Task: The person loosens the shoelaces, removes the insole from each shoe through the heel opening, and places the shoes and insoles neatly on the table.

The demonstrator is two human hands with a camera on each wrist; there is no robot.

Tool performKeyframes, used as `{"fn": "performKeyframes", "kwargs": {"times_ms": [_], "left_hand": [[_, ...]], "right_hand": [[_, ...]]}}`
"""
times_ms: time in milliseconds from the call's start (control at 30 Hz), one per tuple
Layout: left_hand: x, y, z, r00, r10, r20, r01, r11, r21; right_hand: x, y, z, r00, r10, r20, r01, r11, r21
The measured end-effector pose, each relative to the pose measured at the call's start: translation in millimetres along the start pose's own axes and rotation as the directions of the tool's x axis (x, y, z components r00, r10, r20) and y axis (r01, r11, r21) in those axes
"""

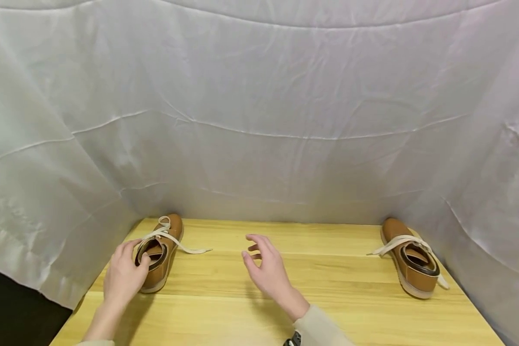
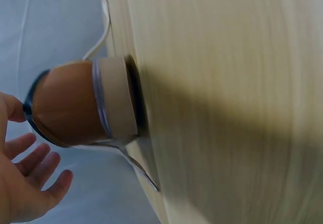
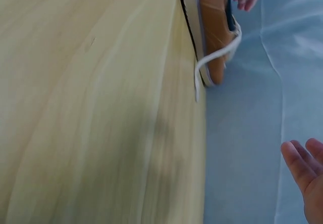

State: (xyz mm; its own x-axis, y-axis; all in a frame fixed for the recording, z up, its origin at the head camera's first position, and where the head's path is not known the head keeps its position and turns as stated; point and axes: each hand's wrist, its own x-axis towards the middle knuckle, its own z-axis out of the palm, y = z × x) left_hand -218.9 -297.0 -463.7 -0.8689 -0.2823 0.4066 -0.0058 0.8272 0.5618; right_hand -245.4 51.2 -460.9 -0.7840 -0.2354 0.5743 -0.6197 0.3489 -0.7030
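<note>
Tan leather shoe (image 1: 161,254), pale rubber sole, flat cream lace (image 1: 186,247) loose on wood-grain tabletop (image 1: 285,307); left hand (image 1: 123,276) grip released, thumb at collar; right hand (image 1: 265,269) released, fingers relaxed.

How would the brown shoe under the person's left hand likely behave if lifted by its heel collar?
The brown shoe probably lifts as one fairly stiff piece: its thick pale sole looks rigid. Its untied lace trails on the wooden table, so it would likely dangle or drag. The left hand touches the collar, and the flat sole suggests little tipping.
</note>
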Motion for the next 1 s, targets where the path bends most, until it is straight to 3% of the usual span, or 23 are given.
{"fn": "performKeyframes", "kwargs": {"times_ms": [133,333,500,767,1000], "left_hand": [[7.7,-5.9,-1.0,0.995,-0.043,0.085,0.045,0.999,-0.013],[20.3,-15.1,-1.7,0.984,-0.049,0.174,0.062,0.996,-0.069],[29.4,-24.5,-3.7,0.972,-0.047,0.229,0.072,0.992,-0.1],[35.0,-32.3,-5.8,0.961,-0.056,0.272,0.098,0.985,-0.144],[36.4,-33.3,-5.7,0.954,-0.059,0.295,0.118,0.975,-0.187]], "right_hand": [[7.1,-2.6,20.3,0.997,0.023,0.069,-0.023,1.0,0.008],[17.2,-6.8,52.2,0.983,0.082,0.165,-0.094,0.993,0.071],[27.4,-14.6,80.4,0.964,0.156,0.217,-0.191,0.97,0.151],[42.3,-24.7,123.9,0.923,0.298,0.244,-0.36,0.895,0.265],[48.9,-34.3,152.7,0.857,0.435,0.277,-0.507,0.805,0.307]]}}
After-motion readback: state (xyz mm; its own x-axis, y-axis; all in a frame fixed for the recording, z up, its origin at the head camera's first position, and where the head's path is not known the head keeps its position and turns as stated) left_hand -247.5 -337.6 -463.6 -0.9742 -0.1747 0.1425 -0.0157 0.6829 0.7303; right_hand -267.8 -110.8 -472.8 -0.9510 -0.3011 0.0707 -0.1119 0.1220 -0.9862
